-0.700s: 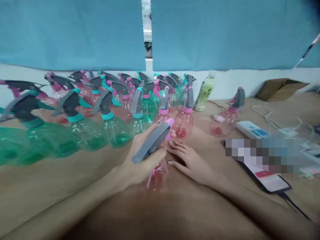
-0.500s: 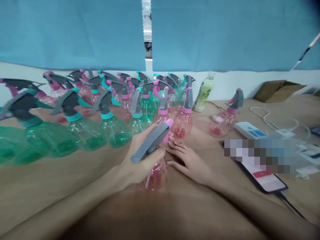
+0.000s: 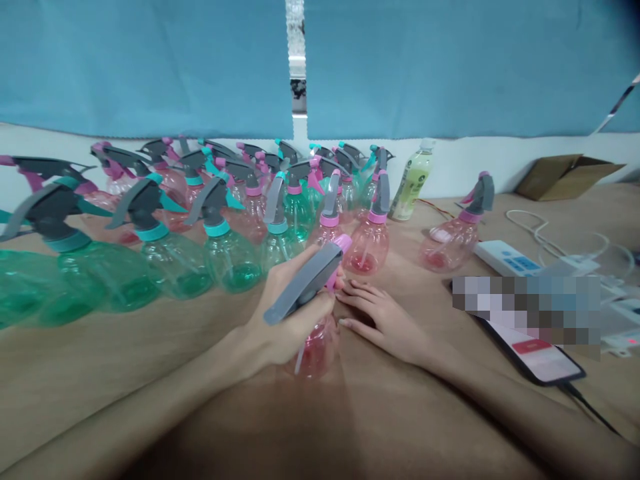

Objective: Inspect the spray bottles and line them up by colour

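My left hand is closed around the neck of a pink spray bottle with a grey and pink trigger head. The bottle stands on the table in front of me, and its collar is hidden by my fingers. My right hand rests on the table just right of that bottle, palm down with fingers stretched out. Its fingertips come close to the bottle; whether they touch it I cannot tell. Just beyond both hands stands another pink spray bottle, with a clear green-collared spray bottle to its left.
Several green spray bottles line the left side, with more pink and green ones behind. A lone pink spray bottle, a drink bottle, a power strip, a phone and a cardboard box are on the right.
The whole view has shifted slightly, so things sit a little further right and higher. My hands and the held bottle keep nearly the same pose.
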The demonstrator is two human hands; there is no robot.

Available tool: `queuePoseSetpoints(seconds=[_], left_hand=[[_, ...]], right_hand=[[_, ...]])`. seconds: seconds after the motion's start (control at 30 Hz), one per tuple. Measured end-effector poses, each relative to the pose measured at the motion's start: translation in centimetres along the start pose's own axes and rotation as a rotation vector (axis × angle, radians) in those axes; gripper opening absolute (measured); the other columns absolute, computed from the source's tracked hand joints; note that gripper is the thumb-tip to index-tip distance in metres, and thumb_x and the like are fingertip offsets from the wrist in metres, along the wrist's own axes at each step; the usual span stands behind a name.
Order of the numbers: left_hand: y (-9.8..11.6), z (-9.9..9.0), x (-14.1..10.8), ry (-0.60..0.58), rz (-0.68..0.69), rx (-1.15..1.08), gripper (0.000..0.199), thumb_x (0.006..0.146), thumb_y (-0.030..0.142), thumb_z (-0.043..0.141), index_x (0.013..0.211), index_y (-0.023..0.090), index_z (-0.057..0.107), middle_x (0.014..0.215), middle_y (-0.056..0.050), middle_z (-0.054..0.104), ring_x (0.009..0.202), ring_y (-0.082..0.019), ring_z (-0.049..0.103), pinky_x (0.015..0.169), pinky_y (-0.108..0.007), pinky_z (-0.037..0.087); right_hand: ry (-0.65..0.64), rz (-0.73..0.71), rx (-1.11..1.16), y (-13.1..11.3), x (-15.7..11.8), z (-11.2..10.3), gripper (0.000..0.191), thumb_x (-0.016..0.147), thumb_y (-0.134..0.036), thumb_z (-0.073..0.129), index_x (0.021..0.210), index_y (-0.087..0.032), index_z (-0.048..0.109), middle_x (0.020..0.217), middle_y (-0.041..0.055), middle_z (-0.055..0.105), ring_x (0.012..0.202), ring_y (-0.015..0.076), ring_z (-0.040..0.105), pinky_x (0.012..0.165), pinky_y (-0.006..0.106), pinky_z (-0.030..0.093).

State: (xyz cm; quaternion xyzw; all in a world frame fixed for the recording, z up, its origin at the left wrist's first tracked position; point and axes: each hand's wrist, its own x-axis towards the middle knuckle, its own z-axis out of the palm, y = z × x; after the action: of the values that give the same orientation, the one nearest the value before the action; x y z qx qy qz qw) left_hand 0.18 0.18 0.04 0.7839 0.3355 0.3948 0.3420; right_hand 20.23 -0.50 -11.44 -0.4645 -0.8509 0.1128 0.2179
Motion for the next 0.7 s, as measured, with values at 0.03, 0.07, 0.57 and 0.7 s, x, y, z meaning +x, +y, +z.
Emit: queuePoseSetpoints(seconds=[0.03,0.07,0.57,0.7], left_hand=[[-0.06,0.02,-0.02,-0.003,-0.027,0.004,0.009,0.067,0.015,0.048,0.069,0.022,0.043,0.062,0.005,0.046,0.051,-0.011,0.039,0.047,-0.025,0.033],[-0.13,0.04,-0.06,-0.006,-0.05,0.011,0.009,0.067,0.016,0.048,0.069,0.023,0.042,0.062,0.005,0.047,0.052,-0.012,0.042,0.048,-0.025,0.034],[-0.82,0.69,-0.61,0.043,-0.042,0.013,0.012,0.073,0.011,0.046,0.074,0.022,0.041,0.068,0.005,0.046,0.061,-0.011,0.045,0.056,-0.026,0.037],[-0.87,0.67,-0.56,0.046,-0.036,0.022,0.012,0.072,0.012,0.046,0.075,0.023,0.042,0.067,0.006,0.045,0.06,-0.011,0.044,0.056,-0.026,0.036]], right_hand=[[-0.001,-0.004,0.002,0.02,0.0,0.0,0.048,0.093,-0.046,0.045,0.134,-0.021,0.049,0.141,0.0076,0.048,0.134,0.0249,0.037,0.109,0.049,0.031],[-0.001,-0.006,0.003,0.03,0.01,0.01,0.048,0.093,-0.046,0.045,0.134,-0.021,0.048,0.141,0.0078,0.048,0.134,0.0248,0.037,0.109,0.049,0.031],[0.011,-0.002,0.016,0.31,-0.05,0.25,0.05,0.092,-0.048,0.046,0.136,-0.024,0.046,0.141,0.0063,0.048,0.134,0.0249,0.037,0.108,0.05,0.031],[0.007,0.003,0.013,0.33,-0.07,0.27,0.049,0.092,-0.048,0.046,0.135,-0.024,0.047,0.141,0.0062,0.048,0.134,0.0253,0.037,0.108,0.049,0.032]])
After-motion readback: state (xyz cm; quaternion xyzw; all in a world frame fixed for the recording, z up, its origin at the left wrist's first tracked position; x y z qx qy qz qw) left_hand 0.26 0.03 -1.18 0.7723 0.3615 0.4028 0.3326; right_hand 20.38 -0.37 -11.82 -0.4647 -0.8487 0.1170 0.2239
